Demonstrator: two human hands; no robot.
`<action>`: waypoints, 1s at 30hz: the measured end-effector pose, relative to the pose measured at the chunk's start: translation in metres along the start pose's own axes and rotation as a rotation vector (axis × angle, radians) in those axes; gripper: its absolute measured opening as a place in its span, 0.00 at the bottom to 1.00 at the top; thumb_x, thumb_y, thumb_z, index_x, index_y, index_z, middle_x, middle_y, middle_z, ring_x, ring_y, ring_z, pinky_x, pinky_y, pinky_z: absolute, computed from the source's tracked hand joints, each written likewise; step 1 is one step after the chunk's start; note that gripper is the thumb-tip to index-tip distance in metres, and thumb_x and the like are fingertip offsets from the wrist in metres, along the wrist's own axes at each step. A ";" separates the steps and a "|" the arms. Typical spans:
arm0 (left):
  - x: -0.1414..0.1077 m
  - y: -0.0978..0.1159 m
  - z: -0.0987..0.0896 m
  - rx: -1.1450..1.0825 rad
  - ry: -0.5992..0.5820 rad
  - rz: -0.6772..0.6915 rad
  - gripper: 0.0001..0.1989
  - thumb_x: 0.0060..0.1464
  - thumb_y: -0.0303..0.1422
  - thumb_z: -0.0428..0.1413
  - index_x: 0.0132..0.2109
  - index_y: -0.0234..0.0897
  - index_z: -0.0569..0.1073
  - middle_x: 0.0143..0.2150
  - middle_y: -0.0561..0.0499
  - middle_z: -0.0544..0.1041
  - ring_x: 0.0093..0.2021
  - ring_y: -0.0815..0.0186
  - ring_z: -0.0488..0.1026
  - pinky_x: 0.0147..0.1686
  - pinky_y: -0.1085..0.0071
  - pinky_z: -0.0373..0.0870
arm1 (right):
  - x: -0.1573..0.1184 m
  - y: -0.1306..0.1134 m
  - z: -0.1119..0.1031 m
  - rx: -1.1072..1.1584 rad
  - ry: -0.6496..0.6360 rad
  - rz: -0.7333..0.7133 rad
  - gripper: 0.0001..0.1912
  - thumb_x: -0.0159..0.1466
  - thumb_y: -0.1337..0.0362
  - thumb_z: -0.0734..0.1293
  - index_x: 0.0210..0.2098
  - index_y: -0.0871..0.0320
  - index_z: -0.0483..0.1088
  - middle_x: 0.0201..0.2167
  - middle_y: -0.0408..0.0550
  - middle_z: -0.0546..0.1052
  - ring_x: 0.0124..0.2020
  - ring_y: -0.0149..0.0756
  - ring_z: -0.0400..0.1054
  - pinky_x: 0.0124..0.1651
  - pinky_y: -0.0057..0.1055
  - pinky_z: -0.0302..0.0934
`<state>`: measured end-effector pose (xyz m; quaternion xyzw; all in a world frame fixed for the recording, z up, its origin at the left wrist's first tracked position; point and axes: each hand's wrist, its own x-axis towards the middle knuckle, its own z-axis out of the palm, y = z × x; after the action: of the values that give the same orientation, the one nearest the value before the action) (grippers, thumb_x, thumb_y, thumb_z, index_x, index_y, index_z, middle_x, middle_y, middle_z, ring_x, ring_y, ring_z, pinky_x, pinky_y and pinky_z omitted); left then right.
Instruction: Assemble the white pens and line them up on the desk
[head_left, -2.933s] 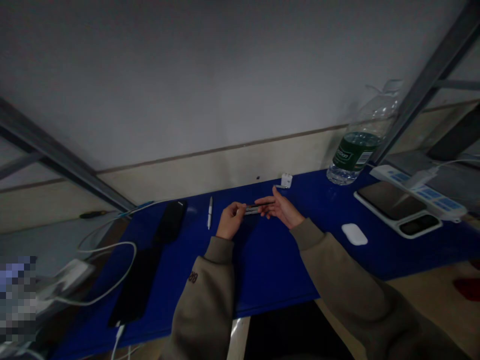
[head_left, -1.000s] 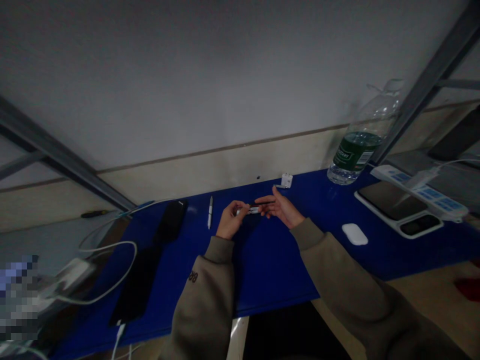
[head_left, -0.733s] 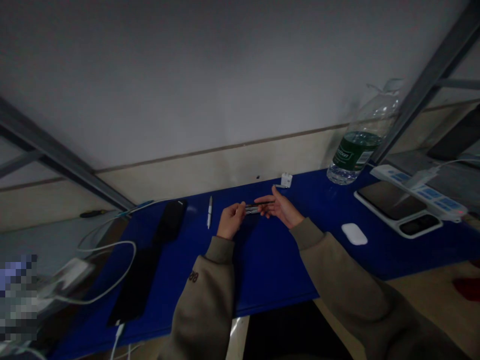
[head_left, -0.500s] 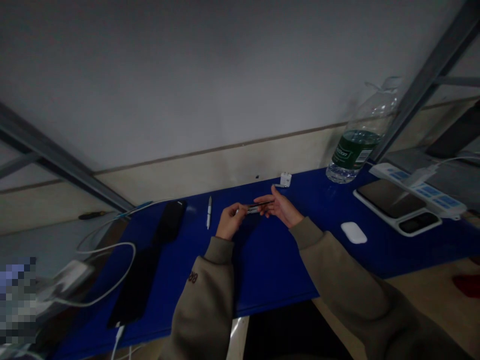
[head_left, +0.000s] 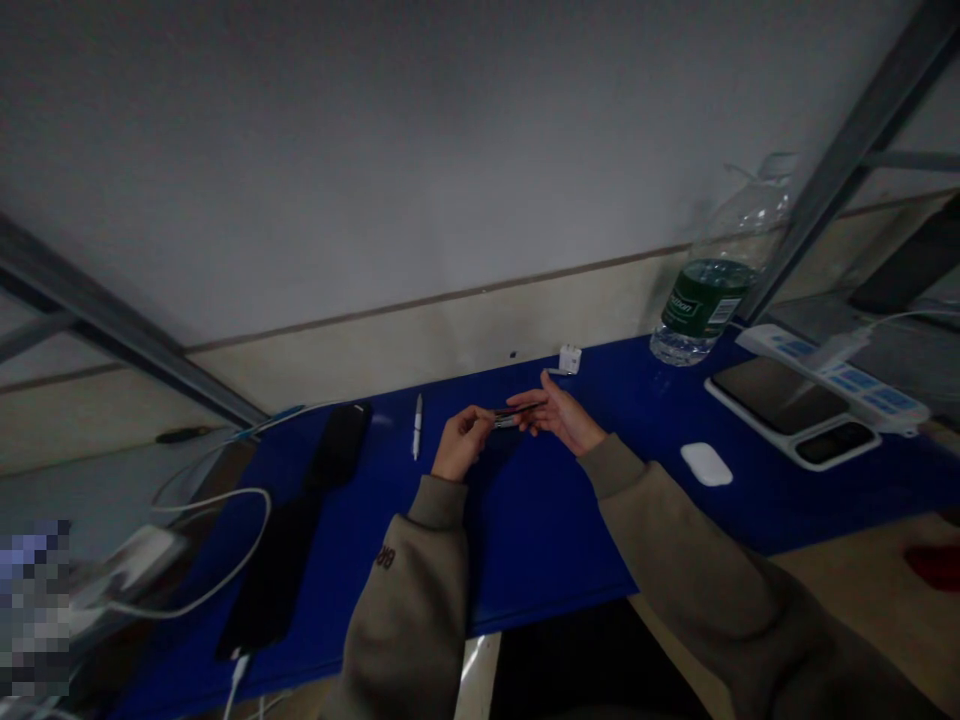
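Note:
Above the middle of the blue table point(head_left: 547, 530), my left hand point(head_left: 461, 442) pinches the left end of a thin, dark and silvery object point(head_left: 508, 416), too small and dim to name. My right hand point(head_left: 562, 415) is at its other end, thumb raised and fingers under and against the object. A white pen point(head_left: 417, 428) lies to the left of my left hand. Just beyond my right hand is a white plug adapter point(head_left: 570, 359).
At left lie a black phone point(head_left: 341, 445) and a dark tablet-like device point(head_left: 270, 575) with a white cable. To the right are a white case point(head_left: 706, 464), a scale-like device point(head_left: 795, 405), a power strip point(head_left: 877, 390) and a large water bottle point(head_left: 705, 290) by the wall.
The thin object has tilted or shifted slightly between my fingers. Both hands stay in nearly the same place, and the view has moved very little.

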<state>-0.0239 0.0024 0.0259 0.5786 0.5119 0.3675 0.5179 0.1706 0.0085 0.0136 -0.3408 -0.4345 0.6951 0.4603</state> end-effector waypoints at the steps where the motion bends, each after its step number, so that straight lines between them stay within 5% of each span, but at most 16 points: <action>1: 0.000 0.001 0.000 0.001 0.005 -0.018 0.17 0.52 0.47 0.52 0.30 0.37 0.66 0.18 0.60 0.56 0.14 0.77 0.50 0.12 0.79 0.42 | 0.000 0.000 0.000 0.000 -0.002 0.001 0.36 0.62 0.37 0.50 0.39 0.60 0.76 0.31 0.56 0.77 0.30 0.36 0.69 0.29 0.30 0.57; 6: 0.001 -0.003 0.001 0.072 0.018 -0.014 0.23 0.54 0.52 0.48 0.25 0.36 0.63 0.15 0.60 0.54 0.14 0.77 0.49 0.13 0.78 0.43 | 0.000 0.000 0.000 0.007 -0.011 0.004 0.36 0.62 0.38 0.51 0.39 0.60 0.76 0.31 0.56 0.77 0.29 0.36 0.69 0.29 0.30 0.57; 15: 0.003 -0.001 0.001 0.046 0.076 0.057 0.20 0.51 0.50 0.54 0.34 0.36 0.68 0.18 0.60 0.58 0.15 0.78 0.53 0.14 0.80 0.46 | 0.000 0.000 -0.002 0.003 -0.014 0.005 0.36 0.62 0.38 0.50 0.40 0.61 0.75 0.27 0.54 0.76 0.27 0.35 0.68 0.29 0.30 0.57; 23: 0.008 -0.013 -0.002 0.089 0.083 0.029 0.23 0.54 0.52 0.49 0.27 0.35 0.65 0.17 0.59 0.55 0.14 0.77 0.51 0.14 0.79 0.45 | 0.002 0.003 -0.002 0.002 -0.007 0.015 0.37 0.62 0.37 0.51 0.41 0.62 0.75 0.28 0.54 0.76 0.27 0.35 0.69 0.29 0.30 0.58; 30: 0.007 -0.008 -0.001 0.077 0.128 0.093 0.19 0.51 0.48 0.55 0.36 0.35 0.69 0.19 0.59 0.61 0.16 0.77 0.54 0.16 0.80 0.48 | 0.001 0.000 -0.001 0.017 -0.007 0.006 0.37 0.62 0.38 0.51 0.40 0.62 0.75 0.27 0.54 0.76 0.27 0.34 0.68 0.28 0.29 0.58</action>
<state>-0.0249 0.0089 0.0171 0.5967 0.5302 0.4073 0.4438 0.1715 0.0093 0.0126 -0.3356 -0.4293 0.7013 0.4596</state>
